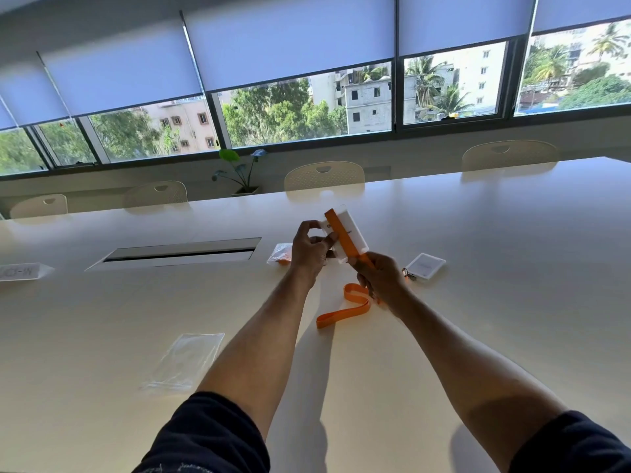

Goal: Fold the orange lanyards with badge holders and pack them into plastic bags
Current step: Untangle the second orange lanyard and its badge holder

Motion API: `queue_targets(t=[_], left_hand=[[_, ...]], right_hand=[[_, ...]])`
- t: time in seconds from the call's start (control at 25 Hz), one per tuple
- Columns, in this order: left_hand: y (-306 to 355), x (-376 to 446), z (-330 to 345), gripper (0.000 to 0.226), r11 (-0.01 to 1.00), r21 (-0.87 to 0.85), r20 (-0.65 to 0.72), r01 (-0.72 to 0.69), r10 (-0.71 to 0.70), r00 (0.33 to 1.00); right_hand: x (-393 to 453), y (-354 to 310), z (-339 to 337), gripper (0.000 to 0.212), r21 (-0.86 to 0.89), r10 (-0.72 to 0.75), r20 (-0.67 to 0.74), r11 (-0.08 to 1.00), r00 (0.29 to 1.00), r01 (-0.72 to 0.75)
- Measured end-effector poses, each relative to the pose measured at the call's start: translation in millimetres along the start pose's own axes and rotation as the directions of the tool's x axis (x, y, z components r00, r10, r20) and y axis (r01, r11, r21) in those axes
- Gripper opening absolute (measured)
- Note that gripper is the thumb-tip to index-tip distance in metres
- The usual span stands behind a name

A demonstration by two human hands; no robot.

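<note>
step: wrapping orange lanyard [342, 240] over badge holder [351, 233], frame centre
left hand [309, 256]: pinching holder's edge
right hand [380, 275]: closed on strap; I keep it taut, flat
bag [184, 361]: lower left, waiting

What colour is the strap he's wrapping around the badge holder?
Orange. The strap shows best in the head view, across the white badge holder.

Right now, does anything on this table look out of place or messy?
Nothing stands out. The orange lanyard trails loose on the table only because both hands are mid-fold on the badge holder.
</note>
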State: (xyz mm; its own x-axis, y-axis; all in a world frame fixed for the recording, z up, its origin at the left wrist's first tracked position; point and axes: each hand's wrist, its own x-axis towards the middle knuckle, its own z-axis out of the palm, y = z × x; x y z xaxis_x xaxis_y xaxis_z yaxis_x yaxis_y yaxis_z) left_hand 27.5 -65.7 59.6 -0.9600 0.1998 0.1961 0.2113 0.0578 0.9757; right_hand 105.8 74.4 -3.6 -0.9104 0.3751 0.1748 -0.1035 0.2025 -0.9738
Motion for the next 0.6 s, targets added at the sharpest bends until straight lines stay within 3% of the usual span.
queue_targets(t=[0.2,0.6], left_hand=[[-1,1,3,0.034,1.000,-0.020,0.001,0.008,-0.008,1.000],[-6,7,4,0.035,0.999,0.045,-0.064,0.019,-0.016,0.998]], right_hand=[[-5,-6,-5,0.020,0.035,0.009,-0.044,0.999,0.999,-0.008],[-8,0,-16,0.021,-0.014,0.056,0.140,0.998,0.989,-0.055]])
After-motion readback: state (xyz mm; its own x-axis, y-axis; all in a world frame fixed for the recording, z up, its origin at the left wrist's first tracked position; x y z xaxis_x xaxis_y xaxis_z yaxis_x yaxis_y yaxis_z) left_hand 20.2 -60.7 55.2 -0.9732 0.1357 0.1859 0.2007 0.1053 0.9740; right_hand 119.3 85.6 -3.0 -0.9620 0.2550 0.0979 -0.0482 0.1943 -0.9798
